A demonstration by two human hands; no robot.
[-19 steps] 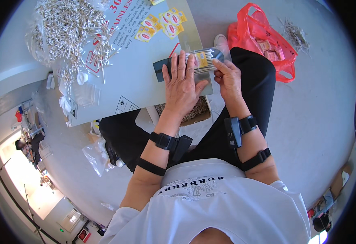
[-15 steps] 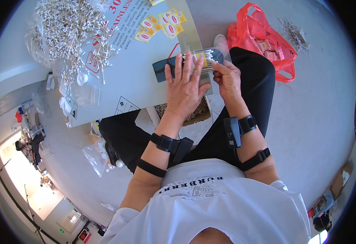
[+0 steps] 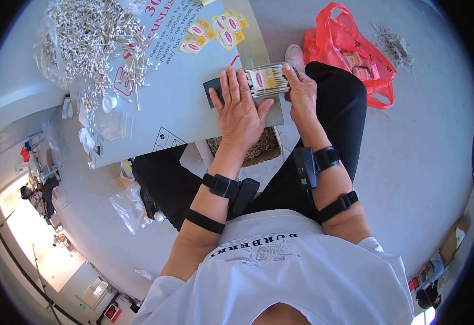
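A: How open is the left hand [image 3: 239, 116]?
B: Flat, palm down, with the fingers straight. The three middle ones lie close together, while the little finger and thumb splay away from them.
A: Does it hold anything?
B: It grips nothing that I can see. It lies over a dark mat [image 3: 210, 86] on the table [image 3: 191, 116], at the left end of the pack [image 3: 268, 80]. The index finger is right by that end, and the thumb tip sits just below the pack's lower edge. Whether either presses on it, I cannot tell.
A: And the right hand [image 3: 303, 96]?
B: It is closed on the pack's right end, the thumb over the top. The other fingers curl underneath, mostly hidden, so I cannot tell how they bear on it.
A: Where is the pack, exactly?
B: Between the two hands, at the table's right edge, its long side running across. White swabs show through its clear wrap, with a yellow and white label [image 3: 263, 79] toward the left.
A: What is near?
B: Loose yellow cards [image 3: 228, 39] lie beyond the hands, and a big heap of swabs [image 3: 93, 46] is at the far left. An open box [image 3: 265, 158] of swab-like bits sits below the table edge.
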